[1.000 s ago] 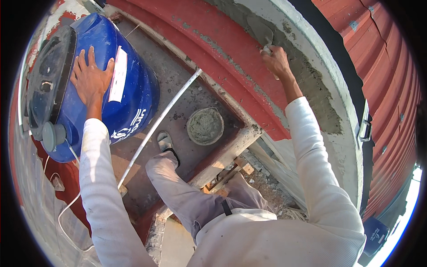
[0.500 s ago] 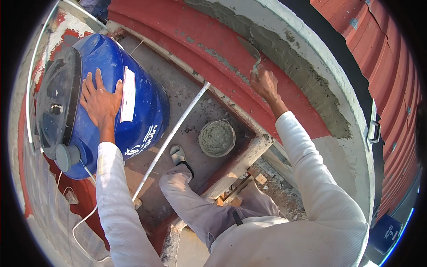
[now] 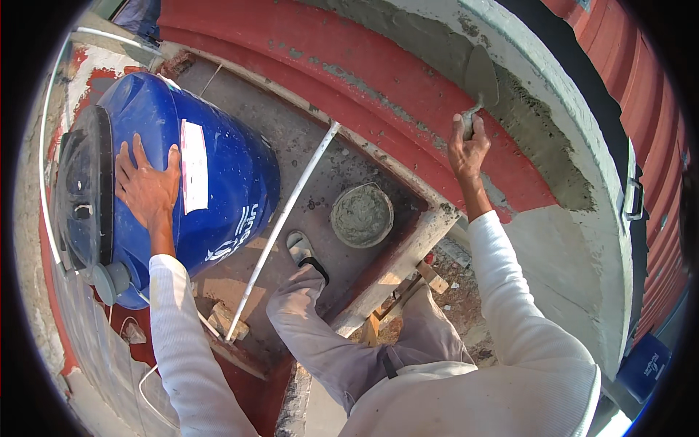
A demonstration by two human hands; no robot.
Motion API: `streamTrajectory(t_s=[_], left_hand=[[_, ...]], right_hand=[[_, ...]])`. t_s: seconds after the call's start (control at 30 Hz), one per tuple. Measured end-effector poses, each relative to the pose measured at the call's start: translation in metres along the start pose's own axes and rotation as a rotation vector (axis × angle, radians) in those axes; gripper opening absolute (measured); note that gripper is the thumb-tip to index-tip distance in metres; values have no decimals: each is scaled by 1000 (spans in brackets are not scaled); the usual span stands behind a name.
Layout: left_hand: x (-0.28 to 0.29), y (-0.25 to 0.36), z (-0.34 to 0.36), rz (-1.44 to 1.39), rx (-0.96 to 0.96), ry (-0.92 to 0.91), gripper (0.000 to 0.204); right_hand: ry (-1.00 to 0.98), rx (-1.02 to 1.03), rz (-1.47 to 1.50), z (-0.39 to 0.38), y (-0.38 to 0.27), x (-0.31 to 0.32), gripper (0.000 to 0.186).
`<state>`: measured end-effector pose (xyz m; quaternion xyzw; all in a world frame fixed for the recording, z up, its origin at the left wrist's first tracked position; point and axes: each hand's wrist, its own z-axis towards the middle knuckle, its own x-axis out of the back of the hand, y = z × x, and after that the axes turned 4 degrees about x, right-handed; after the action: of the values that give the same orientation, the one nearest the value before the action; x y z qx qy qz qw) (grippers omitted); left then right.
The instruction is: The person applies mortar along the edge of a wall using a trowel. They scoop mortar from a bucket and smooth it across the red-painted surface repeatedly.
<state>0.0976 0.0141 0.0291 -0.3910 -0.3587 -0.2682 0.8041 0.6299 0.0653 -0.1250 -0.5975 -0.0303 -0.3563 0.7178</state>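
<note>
Trowel (image 3: 482, 79), handle (image 3: 468, 127) between right fingers (image 3: 457, 134), blade (image 3: 483, 71) beyond them

At the left of the frame, a tank (image 3: 229, 167) is touched by the left hand (image 3: 149, 188). Near the centre, a foot (image 3: 301, 248) is placed between a pipe (image 3: 284, 229) and a bucket (image 3: 333, 216) of mortar (image 3: 362, 213). At the upper right, a trowel (image 3: 481, 76) is held by the right hand (image 3: 470, 148) over a plaster band (image 3: 542, 142), with a roof (image 3: 664, 218) set at the right edge.

Head-worn left fisheye, wide view from head height, facing downward
</note>
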Motion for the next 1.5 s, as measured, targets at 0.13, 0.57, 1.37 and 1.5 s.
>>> streamTrajectory(t_s=[0.13, 0.57, 1.37, 1.5], left_hand=[[-9, -3, -5, -5, -3, 28, 82], [-10, 5, -3, 29, -45, 68, 81], [-23, -1, 0, 93, -86, 146, 81], [-28, -6, 5, 112, -107, 162, 81]], right_hand=[[-127, 53, -65, 0, -17, -49, 33], [6, -1, 47, 12, 23, -78, 30], [48, 41, -49, -6, 44, -44, 28], [85, 1, -48, -24, 71, 10, 26]])
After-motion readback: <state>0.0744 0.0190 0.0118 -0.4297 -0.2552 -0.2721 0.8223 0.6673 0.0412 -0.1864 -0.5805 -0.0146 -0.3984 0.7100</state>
